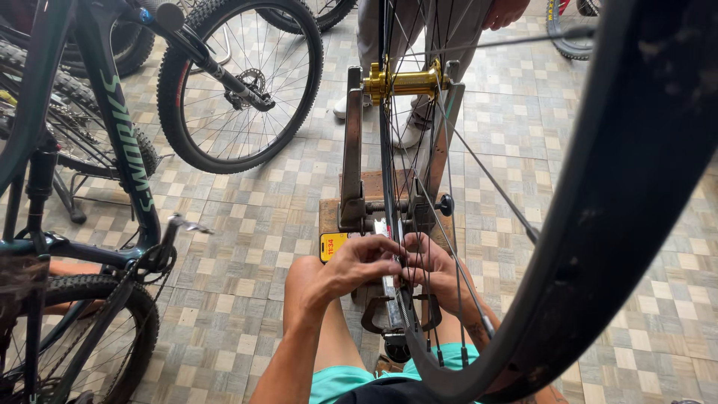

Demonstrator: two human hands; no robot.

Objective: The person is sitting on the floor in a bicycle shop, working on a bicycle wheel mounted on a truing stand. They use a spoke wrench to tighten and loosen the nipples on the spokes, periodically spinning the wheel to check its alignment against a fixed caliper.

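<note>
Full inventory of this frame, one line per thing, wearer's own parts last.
Black bicycle rim with thin steel spokes: 1, black, mounted upright in the stand, filling the right side.
Gold metal hub: 1, gold, at the top of the stand.
Grey metal truing stand: 1, grey, centre, on a brown wooden base.
Yellow rectangular phone: 1, yellow, on the base, left of the stand.
Dark-framed bicycle: 1, dark frame, left edge.
Knobby black bicycle wheel: 1, black, top centre-left.
Checkered beige tile floor: beige and grey, throughout.
Other person's legs: grey trousers, white shoes, top centre.
Turquoise shorts: bottom centre.
Left hand: fingers at the rim.
Right hand: among the spokes, at the rim.
</note>
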